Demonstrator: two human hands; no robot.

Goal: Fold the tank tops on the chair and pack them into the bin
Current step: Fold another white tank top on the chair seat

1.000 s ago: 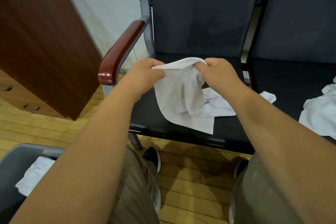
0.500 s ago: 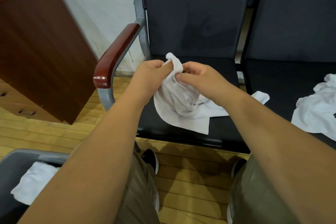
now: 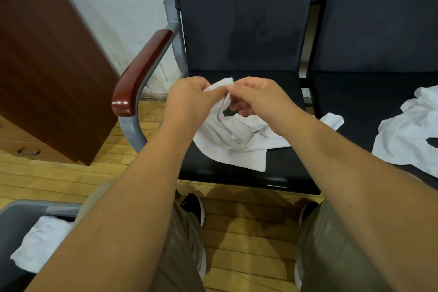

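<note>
On the black seat of the chair (image 3: 279, 173), a white tank top (image 3: 232, 147) lies in a loose bunch. Most of it rests flat on the seat, and its near edge reaches close to the front of the seat. One end is lifted up off the seat.

The left hand (image 3: 189, 99) pinches that lifted end with its fingers curled in. The right hand (image 3: 258, 99) pinches the same bit of cloth. The two hands are just beside each other, with their fingertips almost touching above the seat. A small white corner sticks up between them.

On the next seat (image 3: 355, 102), to the right, more white tops (image 3: 407, 140) lie in a crumpled heap, well apart from the one being held.

Down in the left corner stands the grey bin (image 3: 21, 211). A folded white cloth (image 3: 40, 244) lies inside it, and the left arm hides part of it.

The chair has a shiny red-brown armrest (image 3: 142, 71) on a grey metal frame. A brown wooden cabinet (image 3: 47, 66) stands by the wall to the left. The person's dark shoes (image 3: 193, 206) rest on the yellow wood floor (image 3: 248, 232) in front of the chair.
</note>
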